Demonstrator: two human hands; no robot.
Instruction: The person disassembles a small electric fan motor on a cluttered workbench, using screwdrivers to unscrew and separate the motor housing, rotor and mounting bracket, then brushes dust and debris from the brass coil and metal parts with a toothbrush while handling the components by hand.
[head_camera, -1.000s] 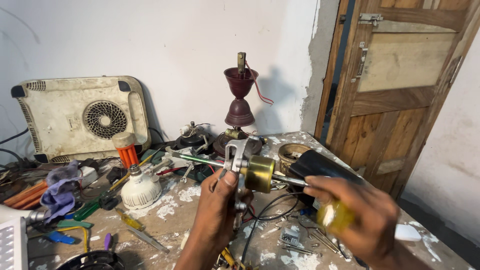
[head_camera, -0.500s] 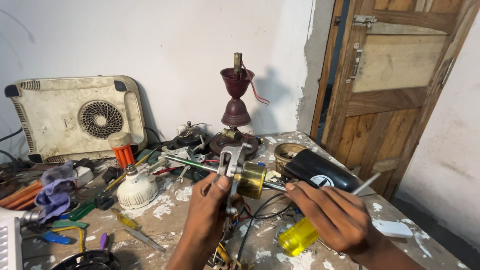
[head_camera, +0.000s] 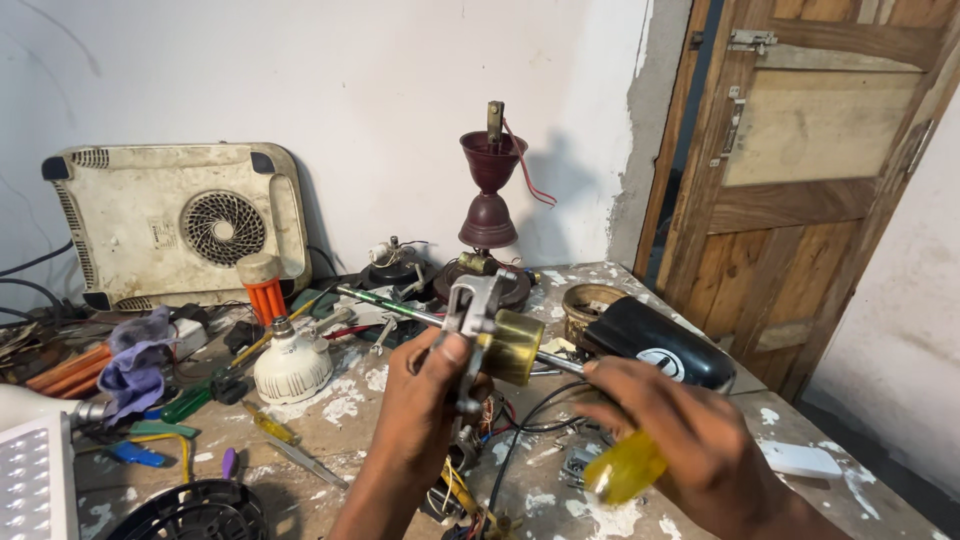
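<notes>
Two hands: left hand (head_camera: 425, 400) grips one brass cylinder (head_camera: 512, 347), right hand (head_camera: 690, 440) one yellow-handled screwdriver (head_camera: 625, 468).

Head camera looks down, close, over the cluttered workbench (head_camera: 800, 420) toward the wall.

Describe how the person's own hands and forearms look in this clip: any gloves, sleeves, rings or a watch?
Both are bare. The left hand and its forearm show no glove, sleeve, ring or watch. The right hand is likewise ungloved, with no ring visible; its wrist runs out of frame, so a watch or sleeve there cannot be ruled out.
</notes>
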